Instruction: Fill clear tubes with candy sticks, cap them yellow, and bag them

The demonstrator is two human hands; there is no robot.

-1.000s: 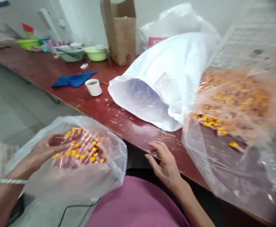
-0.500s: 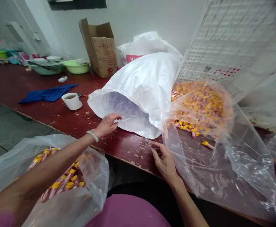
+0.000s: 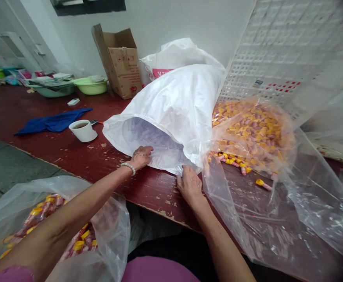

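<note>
A white woven sack point(image 3: 171, 98) lies on its side with its mouth facing me, and clear plastic tubes point(image 3: 148, 135) show inside. At the lower lip of that mouth is my left hand point(image 3: 142, 156), its fingers curled together beside the tubes; what they hold, if anything, is hidden. My right hand point(image 3: 190, 184) pinches a clear tube point(image 3: 179, 170) at the sack's right front edge. Right of the sack, a clear plastic bag point(image 3: 247, 137) is full of small yellow-capped pink tubes. Longer yellow-capped filled tubes point(image 3: 79, 244) fill another clear bag point(image 3: 112, 239) under my left forearm.
On the dark red table point(image 3: 148, 188) stand a white cup point(image 3: 85, 133) of dark liquid, a blue cloth point(image 3: 52, 121), basins point(image 3: 92, 87) and a cardboard box point(image 3: 123, 66). A white perforated crate point(image 3: 273, 51) leans at the right. One yellow-capped tube point(image 3: 263, 184) lies loose.
My left hand has moved right along the sack's mouth, its fingers more curled. My right hand has moved up and left to the sack's lip. The view has shifted slightly.
</note>
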